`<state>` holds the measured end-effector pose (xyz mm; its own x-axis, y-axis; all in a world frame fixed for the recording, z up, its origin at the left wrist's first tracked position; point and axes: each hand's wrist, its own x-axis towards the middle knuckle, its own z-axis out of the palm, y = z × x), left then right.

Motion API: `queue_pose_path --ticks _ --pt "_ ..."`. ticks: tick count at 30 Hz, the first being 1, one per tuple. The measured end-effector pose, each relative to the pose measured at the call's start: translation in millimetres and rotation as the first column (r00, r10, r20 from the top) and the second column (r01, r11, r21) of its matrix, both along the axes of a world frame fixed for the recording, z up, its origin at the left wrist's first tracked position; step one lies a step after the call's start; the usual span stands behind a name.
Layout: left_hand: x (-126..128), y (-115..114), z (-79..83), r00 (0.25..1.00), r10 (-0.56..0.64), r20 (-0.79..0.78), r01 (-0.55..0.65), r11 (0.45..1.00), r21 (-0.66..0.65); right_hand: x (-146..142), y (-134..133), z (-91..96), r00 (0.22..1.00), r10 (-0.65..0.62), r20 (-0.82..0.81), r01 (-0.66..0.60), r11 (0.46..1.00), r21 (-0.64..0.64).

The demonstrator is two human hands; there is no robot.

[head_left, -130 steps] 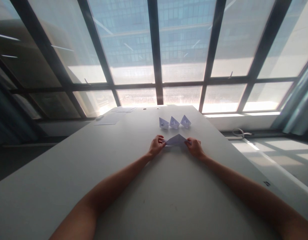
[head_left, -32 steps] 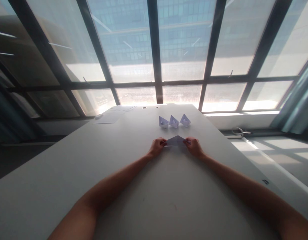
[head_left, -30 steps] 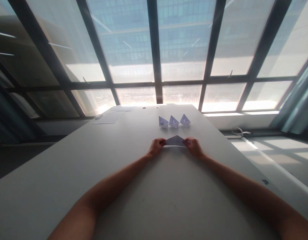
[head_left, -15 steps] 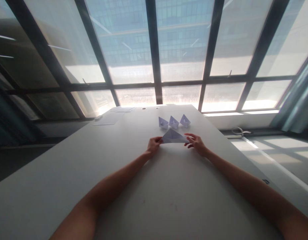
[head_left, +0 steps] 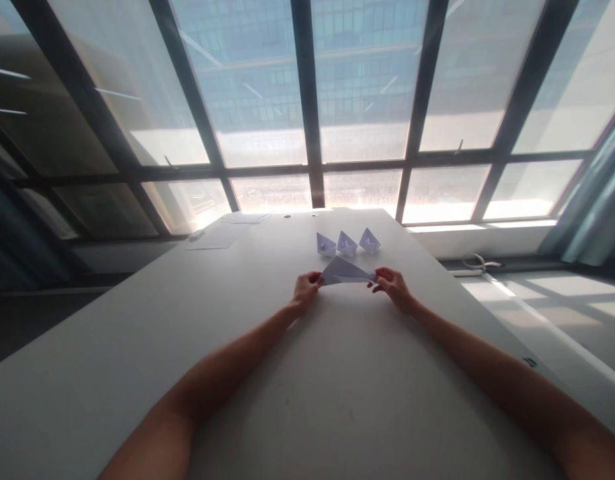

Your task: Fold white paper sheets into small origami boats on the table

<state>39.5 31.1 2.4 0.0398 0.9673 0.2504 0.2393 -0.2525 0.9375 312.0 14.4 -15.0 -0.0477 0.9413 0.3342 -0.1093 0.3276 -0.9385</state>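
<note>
A triangular piece of folded white paper [head_left: 344, 272] is stretched between my two hands, just above the table. My left hand [head_left: 307, 288] pinches its left corner. At the right corner, the thumb and fingers of my right hand [head_left: 391, 287] are closed on the paper. Right behind it stand three folded paper boats in a row: a left boat [head_left: 326, 245], a middle boat [head_left: 346, 245] and a right boat [head_left: 370, 242].
The long white table [head_left: 267, 393] reaches to the windows [head_left: 364, 80]. Flat white sheets [head_left: 212, 237] lie at its far left. A coiled cable [head_left: 474, 262] rests beyond the right edge, and curtains [head_left: 594, 193] hang at the sides.
The fingers of my right hand have closed on the right corner, where they were spread before. The paper has tilted and its folds look skewed. My left hand keeps its grip.
</note>
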Motion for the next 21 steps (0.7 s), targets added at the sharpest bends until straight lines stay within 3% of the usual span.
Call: queue_pose_path --ticks 5,12,21 --pt "0.7 0.1 -0.1 0.999 0.034 0.034 -0.033 0.999 -0.013 -4.5 -3.3 0.8 1.000 -0.011 0.019 0.009 0.996 0.089" --pt "1.7 -2.6 2.7 1.000 0.016 0.012 -0.016 1.000 -0.023 -5.7 7.8 -7.7 0.984 -0.176 0.001 0.176 0.982 0.064" --pt "2.2 -1.4 2.2 0.998 0.035 0.054 -0.033 0.999 -0.031 -5.7 5.3 -6.8 0.987 -0.153 -0.043 0.156 0.983 0.099"
